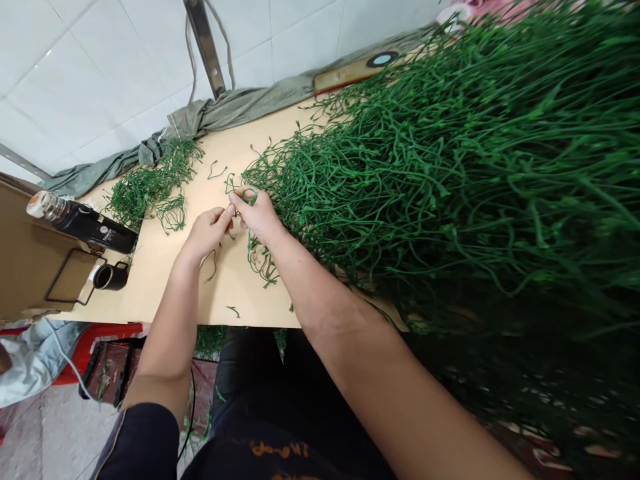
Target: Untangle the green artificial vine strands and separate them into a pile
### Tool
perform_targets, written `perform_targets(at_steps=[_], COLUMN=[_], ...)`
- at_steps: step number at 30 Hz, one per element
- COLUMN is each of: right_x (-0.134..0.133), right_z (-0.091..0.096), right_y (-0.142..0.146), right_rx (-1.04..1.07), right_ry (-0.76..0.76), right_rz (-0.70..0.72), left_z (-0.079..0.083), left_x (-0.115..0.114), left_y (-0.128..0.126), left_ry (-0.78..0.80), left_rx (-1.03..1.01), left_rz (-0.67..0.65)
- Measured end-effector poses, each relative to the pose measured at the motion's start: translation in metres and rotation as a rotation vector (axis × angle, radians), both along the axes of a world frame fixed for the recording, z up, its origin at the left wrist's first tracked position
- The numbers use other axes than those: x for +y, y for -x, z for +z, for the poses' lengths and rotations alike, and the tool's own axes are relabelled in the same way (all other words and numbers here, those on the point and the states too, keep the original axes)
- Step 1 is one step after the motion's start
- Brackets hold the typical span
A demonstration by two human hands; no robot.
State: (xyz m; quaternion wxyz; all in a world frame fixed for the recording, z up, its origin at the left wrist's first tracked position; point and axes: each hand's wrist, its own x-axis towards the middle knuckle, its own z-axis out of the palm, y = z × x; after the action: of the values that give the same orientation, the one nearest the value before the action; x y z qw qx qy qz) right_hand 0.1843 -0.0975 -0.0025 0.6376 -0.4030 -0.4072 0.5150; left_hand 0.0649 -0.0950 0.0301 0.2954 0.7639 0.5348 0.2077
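A huge heap of thin green stems with small bud-like tips (380, 160), resembling flowering chives, fills the table's right side. At its left edge, my right hand (257, 215) is closed, with a curled green stem (253, 195) between thumb and fingers. My left hand (210, 230) meets it, thumb and forefinger pinched at the same spot. What lies in that pinch is too small to make out; a loose stem (214, 265) shows just below this hand. A smaller pile of green cuttings (145, 190) lies to the left at the back.
On the left stand a leaning black bottle (95, 223), a dark mug (111, 275) and a cardboard box (35, 267). Rolled grey cloth (250, 107) runs along the tiled wall, beside a brownish bar (345, 75). The tan tabletop (165, 287) ends before my body. A person's clothed part shows lower left.
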Motion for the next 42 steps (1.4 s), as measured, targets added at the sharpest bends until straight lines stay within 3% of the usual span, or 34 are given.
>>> perform_targets(at_steps=[3,9,15,20,28,36,42], right_x=[0.002,0.004,0.002,0.005,0.001,0.000,-0.003], right_z=[-0.004,-0.009,-0.007,-0.011,-0.008,-0.009,-0.006], right_y=[0.001,0.003,0.002,0.003,0.004,0.004,0.003], right_rx=[-0.061,-0.077,-0.043,-0.046,-0.013,-0.056,-0.087], right_ry=[-0.036,0.011,0.094,0.036,0.078,0.078,0.142], right_rz=[0.001,0.002,0.052,0.040,0.095,0.104,0.100], left_z=[-0.004,-0.007,-0.006,-0.009,-0.011,-0.020,-0.035], left_x=[-0.001,-0.013,-0.017,-0.018,-0.024,-0.021,-0.022], left_y=[-0.002,-0.008,-0.007,-0.013,-0.016,-0.016,-0.010], left_ry=[0.013,0.140,0.178,0.198,0.314,0.312,0.061], left_rx=[-0.070,-0.152,-0.154,-0.253,-0.377,-0.337,-0.073], left_rz=[0.017,-0.072,-0.028,0.023,0.070,0.110,0.133])
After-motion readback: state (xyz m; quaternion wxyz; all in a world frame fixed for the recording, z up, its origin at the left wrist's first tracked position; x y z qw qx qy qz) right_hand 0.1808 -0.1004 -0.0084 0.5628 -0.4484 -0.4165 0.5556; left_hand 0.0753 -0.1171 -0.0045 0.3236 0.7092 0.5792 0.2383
